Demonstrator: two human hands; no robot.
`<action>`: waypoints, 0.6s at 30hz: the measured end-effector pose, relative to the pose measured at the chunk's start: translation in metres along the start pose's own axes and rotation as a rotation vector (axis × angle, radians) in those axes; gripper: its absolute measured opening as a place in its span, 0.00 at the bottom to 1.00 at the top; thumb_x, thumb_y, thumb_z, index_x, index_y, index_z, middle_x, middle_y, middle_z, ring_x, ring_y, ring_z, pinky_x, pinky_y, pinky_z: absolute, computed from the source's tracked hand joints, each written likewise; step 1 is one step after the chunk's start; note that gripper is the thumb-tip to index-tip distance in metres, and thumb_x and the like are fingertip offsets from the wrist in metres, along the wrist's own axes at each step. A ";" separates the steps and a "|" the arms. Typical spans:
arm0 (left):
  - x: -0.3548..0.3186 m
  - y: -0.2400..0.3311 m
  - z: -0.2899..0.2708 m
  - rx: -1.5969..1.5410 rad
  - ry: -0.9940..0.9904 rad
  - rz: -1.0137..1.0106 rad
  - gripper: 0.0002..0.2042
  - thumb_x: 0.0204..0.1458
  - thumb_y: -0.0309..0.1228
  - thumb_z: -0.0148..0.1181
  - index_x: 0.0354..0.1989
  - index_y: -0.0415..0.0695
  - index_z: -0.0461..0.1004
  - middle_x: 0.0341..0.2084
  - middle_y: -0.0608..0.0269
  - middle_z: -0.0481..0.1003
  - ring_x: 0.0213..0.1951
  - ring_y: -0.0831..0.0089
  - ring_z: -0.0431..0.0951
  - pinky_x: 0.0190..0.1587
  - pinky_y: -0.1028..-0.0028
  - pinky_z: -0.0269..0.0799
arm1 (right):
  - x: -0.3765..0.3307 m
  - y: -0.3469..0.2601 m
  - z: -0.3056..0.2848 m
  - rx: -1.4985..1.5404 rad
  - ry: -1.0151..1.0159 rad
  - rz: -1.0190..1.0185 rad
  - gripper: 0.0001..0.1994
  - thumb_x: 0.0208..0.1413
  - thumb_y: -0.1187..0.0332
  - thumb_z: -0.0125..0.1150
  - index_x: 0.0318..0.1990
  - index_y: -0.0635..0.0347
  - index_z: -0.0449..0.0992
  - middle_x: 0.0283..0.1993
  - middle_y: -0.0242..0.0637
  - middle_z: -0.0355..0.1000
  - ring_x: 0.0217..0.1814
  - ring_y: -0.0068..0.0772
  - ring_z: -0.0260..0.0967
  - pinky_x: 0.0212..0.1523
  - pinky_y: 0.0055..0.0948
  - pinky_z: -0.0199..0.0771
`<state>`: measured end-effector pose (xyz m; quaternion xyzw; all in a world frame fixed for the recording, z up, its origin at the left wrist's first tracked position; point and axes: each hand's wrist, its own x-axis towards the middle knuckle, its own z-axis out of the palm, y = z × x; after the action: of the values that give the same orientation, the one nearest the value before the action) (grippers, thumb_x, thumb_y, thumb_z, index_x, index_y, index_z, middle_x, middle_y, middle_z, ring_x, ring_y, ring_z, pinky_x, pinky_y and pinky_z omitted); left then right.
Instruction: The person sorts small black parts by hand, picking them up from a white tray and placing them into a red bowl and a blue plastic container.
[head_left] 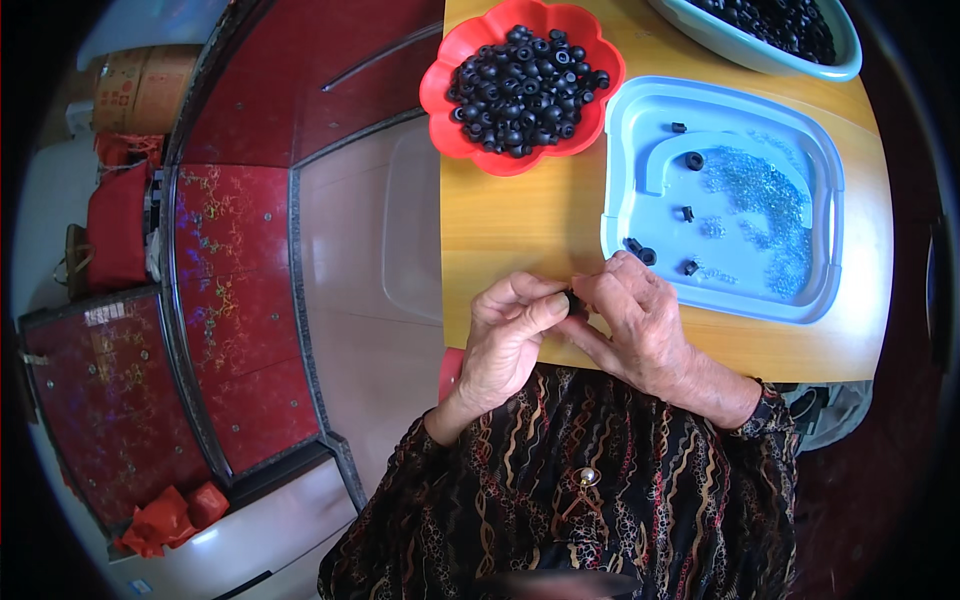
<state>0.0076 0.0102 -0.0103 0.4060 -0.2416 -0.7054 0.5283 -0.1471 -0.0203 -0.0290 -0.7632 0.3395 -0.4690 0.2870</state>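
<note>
Black ring [572, 299], small and mostly hidden, sits pinched between both hands just off the near left corner of the blue tray [640, 120]; the left hand [508, 338] closes its grip on it with thumb and forefinger curled together; the right hand [640, 318] meets it from the other side, fingertips pressed on the same ring; how much of the ring each hand holds I cannot tell.

Both hands hover over the near edge of the yellow table [520, 215], just beside the tray's near rim; the tray carries a few loose black rings [694, 160] spread across its floor and a scatter of small clear pieces [765, 195] on its right half; a red bowl [440, 90] with scalloped rim stands beyond the tray's far left corner, heaped with black rings; a pale green basin [760, 55] lies beyond the tray's far edge, also holding black rings; left of the table the floor [350, 260] shows, with red patterned cabinets [230, 270] farther left.
</note>
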 end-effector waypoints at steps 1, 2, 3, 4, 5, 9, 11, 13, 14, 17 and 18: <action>-0.001 0.001 0.001 -0.015 -0.004 -0.003 0.04 0.51 0.18 0.52 0.34 0.36 0.72 0.35 0.57 0.74 0.37 0.70 0.76 0.41 0.68 0.75 | 0.001 0.000 -0.001 0.001 0.000 -0.002 0.17 0.31 0.75 0.68 0.31 0.65 0.67 0.25 0.39 0.61 0.26 0.40 0.64 0.23 0.34 0.67; -0.003 0.004 0.002 -0.014 -0.002 0.000 0.04 0.51 0.18 0.52 0.34 0.36 0.72 0.35 0.57 0.74 0.37 0.70 0.76 0.41 0.68 0.75 | 0.002 0.001 -0.003 0.012 0.000 -0.026 0.17 0.31 0.76 0.67 0.32 0.65 0.67 0.25 0.39 0.61 0.27 0.40 0.64 0.23 0.34 0.67; -0.003 0.007 0.003 -0.090 0.007 -0.058 0.05 0.52 0.18 0.52 0.35 0.36 0.72 0.36 0.57 0.74 0.37 0.70 0.76 0.42 0.69 0.75 | 0.002 0.002 -0.004 0.015 0.002 -0.043 0.17 0.31 0.76 0.67 0.32 0.65 0.67 0.25 0.39 0.61 0.27 0.40 0.64 0.23 0.33 0.67; -0.003 0.008 0.002 -0.166 0.018 -0.116 0.05 0.52 0.18 0.52 0.36 0.36 0.73 0.37 0.57 0.74 0.38 0.70 0.75 0.43 0.69 0.74 | 0.002 0.003 -0.005 0.010 0.004 -0.038 0.17 0.31 0.76 0.67 0.32 0.65 0.67 0.25 0.39 0.61 0.27 0.40 0.64 0.23 0.33 0.67; -0.001 0.006 -0.001 -0.167 0.013 -0.122 0.05 0.52 0.18 0.52 0.36 0.36 0.73 0.37 0.57 0.74 0.38 0.70 0.75 0.43 0.69 0.74 | 0.002 0.004 -0.006 0.014 -0.001 -0.027 0.17 0.31 0.76 0.67 0.32 0.65 0.67 0.25 0.38 0.61 0.27 0.40 0.64 0.22 0.33 0.67; -0.003 0.006 -0.003 0.051 -0.033 -0.035 0.07 0.52 0.18 0.51 0.38 0.37 0.73 0.38 0.58 0.74 0.40 0.70 0.75 0.43 0.70 0.74 | 0.004 -0.002 -0.006 -0.019 0.008 -0.024 0.17 0.32 0.75 0.67 0.32 0.64 0.66 0.25 0.38 0.60 0.27 0.40 0.64 0.22 0.33 0.67; -0.004 0.005 0.000 0.045 -0.032 -0.024 0.08 0.53 0.18 0.50 0.39 0.37 0.73 0.38 0.58 0.74 0.40 0.71 0.75 0.43 0.71 0.74 | 0.003 -0.003 -0.006 -0.048 -0.007 -0.011 0.16 0.33 0.74 0.66 0.31 0.63 0.67 0.25 0.38 0.60 0.27 0.39 0.64 0.21 0.33 0.67; -0.005 0.007 0.001 -0.033 -0.018 -0.076 0.08 0.53 0.19 0.50 0.39 0.37 0.73 0.38 0.58 0.74 0.41 0.71 0.74 0.43 0.71 0.74 | 0.004 -0.003 -0.005 -0.081 -0.029 0.001 0.16 0.33 0.74 0.66 0.31 0.63 0.67 0.25 0.38 0.60 0.27 0.39 0.64 0.21 0.33 0.67; -0.005 0.007 0.000 -0.038 -0.019 -0.075 0.08 0.53 0.19 0.50 0.39 0.37 0.73 0.38 0.58 0.74 0.41 0.71 0.74 0.43 0.71 0.74 | 0.004 -0.003 -0.005 -0.086 -0.045 -0.016 0.16 0.33 0.73 0.67 0.31 0.63 0.67 0.24 0.37 0.60 0.27 0.39 0.64 0.21 0.33 0.67; -0.005 0.007 0.000 -0.053 -0.023 -0.116 0.08 0.54 0.20 0.49 0.39 0.37 0.73 0.38 0.58 0.74 0.40 0.70 0.75 0.43 0.70 0.74 | 0.004 -0.001 -0.007 -0.075 -0.055 -0.030 0.15 0.34 0.72 0.67 0.30 0.62 0.67 0.23 0.37 0.60 0.26 0.38 0.64 0.20 0.32 0.67; -0.005 0.009 0.002 -0.063 -0.039 -0.149 0.08 0.55 0.21 0.48 0.40 0.37 0.73 0.38 0.58 0.74 0.39 0.70 0.76 0.42 0.70 0.74 | 0.003 0.000 -0.008 -0.058 -0.053 -0.026 0.15 0.34 0.71 0.67 0.29 0.62 0.67 0.23 0.36 0.60 0.25 0.38 0.64 0.20 0.32 0.67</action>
<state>0.0114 0.0117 -0.0008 0.3922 -0.1986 -0.7577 0.4823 -0.1528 -0.0235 -0.0239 -0.7877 0.3350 -0.4424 0.2676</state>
